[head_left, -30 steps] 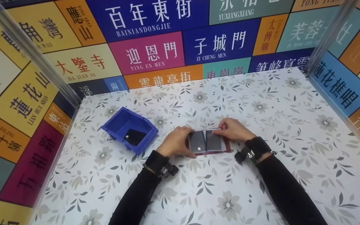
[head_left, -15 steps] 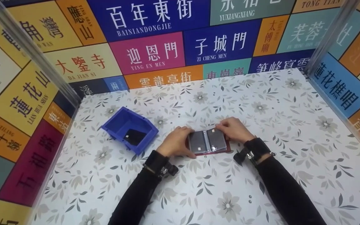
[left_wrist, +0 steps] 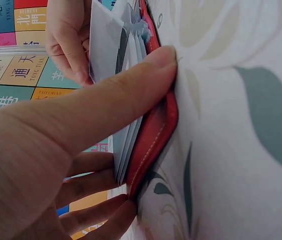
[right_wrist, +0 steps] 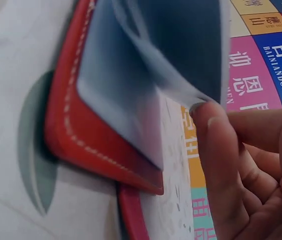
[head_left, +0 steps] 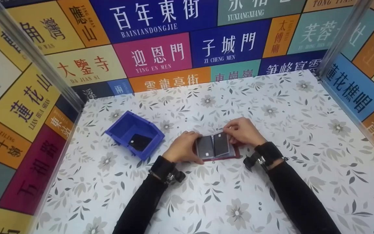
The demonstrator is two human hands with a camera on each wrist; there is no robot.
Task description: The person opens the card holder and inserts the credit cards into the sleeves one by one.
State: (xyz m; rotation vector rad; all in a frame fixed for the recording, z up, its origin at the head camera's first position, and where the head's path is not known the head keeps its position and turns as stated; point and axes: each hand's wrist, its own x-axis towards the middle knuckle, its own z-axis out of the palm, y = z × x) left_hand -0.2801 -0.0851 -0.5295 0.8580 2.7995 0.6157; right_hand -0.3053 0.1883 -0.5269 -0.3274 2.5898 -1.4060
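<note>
A small red card holder (head_left: 236, 152) lies spread on the table, its clear plastic pages holding dark cards, some with a pale chip. My left hand (head_left: 182, 146) grips its left side. In the left wrist view, the thumb (left_wrist: 116, 102) crosses the near edge and the fingers lie along the far side. Between thumb and fingertip, my right hand (head_left: 243, 131) pinches the outer edge of a raised page (head_left: 220, 144) on the right side. The right wrist view shows this page bent up, with another sleeve (right_wrist: 116, 100) over the stitched red cover (right_wrist: 98, 162) beneath.
Left of the hands stands a blue plastic bin (head_left: 117, 128) with a black chip card (head_left: 140, 142) inside. The table (head_left: 187, 201) has a leaf-and-flower print. Patterned walls (head_left: 156, 53) with large lettering enclose its back and sides.
Half a second ago the right-hand page lay nearly flat; now my right hand has lifted it towards the left, a little higher on the edge. The left hand has stayed put.
</note>
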